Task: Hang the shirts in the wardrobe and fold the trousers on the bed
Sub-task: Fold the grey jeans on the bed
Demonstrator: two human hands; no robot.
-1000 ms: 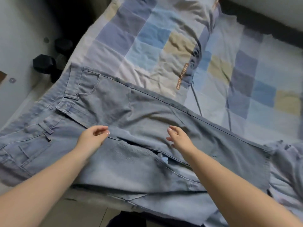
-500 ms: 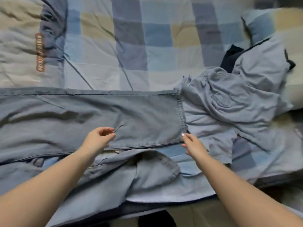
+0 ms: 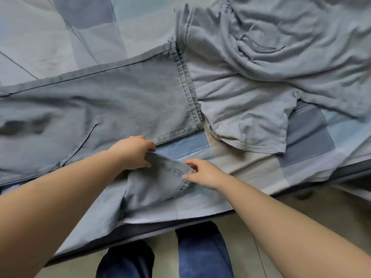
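One pair of light blue denim jeans lies across the left and centre of the frame on a bed covered by a checked sheet of pale blue, grey-blue and cream squares. The upper trouser leg is spread flat, its stitched hem running down the centre of the frame; the lower leg is bunched near the bed's front edge, its hem end turned up into a rounded flap. The denim looks stiff and matte, with doubled seams along the edges.

The left hand is at centre frame, fingers curled and pinching the left corner of that lower hem. The right hand, just right of it, pinches the hem's right corner between thumb and fingertips. Both grips are narrow, closed on the cloth.

One crumpled grey T-shirt of soft, wrinkled knit fills the upper right, its short sleeve lying flat just right of the upper leg's hem, seemingly touching it.

At the bottom centre, the person's two legs in dark blue trousers stand on a pale tiled floor below the bed's edge.
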